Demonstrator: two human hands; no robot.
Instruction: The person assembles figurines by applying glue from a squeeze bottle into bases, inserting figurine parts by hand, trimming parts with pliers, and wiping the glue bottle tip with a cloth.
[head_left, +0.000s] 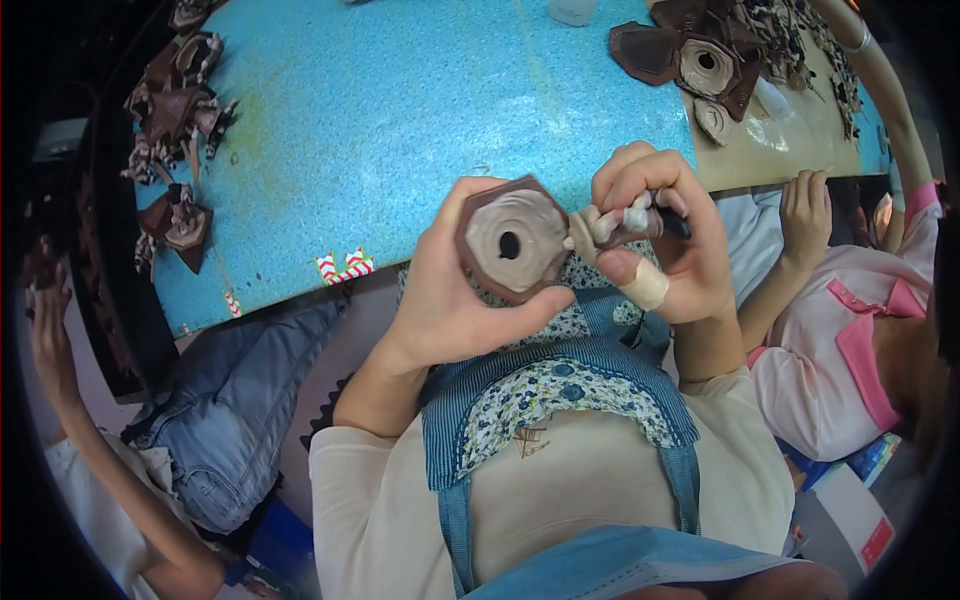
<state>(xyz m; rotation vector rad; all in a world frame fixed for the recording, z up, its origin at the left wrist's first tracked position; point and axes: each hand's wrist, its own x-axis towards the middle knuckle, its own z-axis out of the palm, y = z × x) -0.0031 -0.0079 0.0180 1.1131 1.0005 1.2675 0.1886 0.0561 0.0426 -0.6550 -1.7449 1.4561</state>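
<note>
Work surface: one table (400,130) with a speckled, glossy light-blue top, stained yellowish at the left; its curved near edge faces the wearer, and dark areas border the room at both sides. Nearest the camera: one light-blue face mask (640,560), then one blue apron (560,395) with a floral panel over a cream shirt.

Two hands are raised at the table's near edge. Left hand (450,290): grips one hexagonal brown piece (535,220) by its rim, thumb along the lower edge; its beige ringed face, with one dark central hole, is toward the camera. Right hand (690,240): fingers closed on one small beige figure (610,228) with a black end; one pale wrap covers the thumb. Whether figure and piece touch cannot be determined.

Co-workers: two, one per side.

On the table: three red-and-white tape pieces (356,262) along the near edge; one heap of brown parts (175,115) at left; one heap of brown and beige parts (705,65) at far right, uncountable; one whitish object (572,10) at the far edge.
</note>
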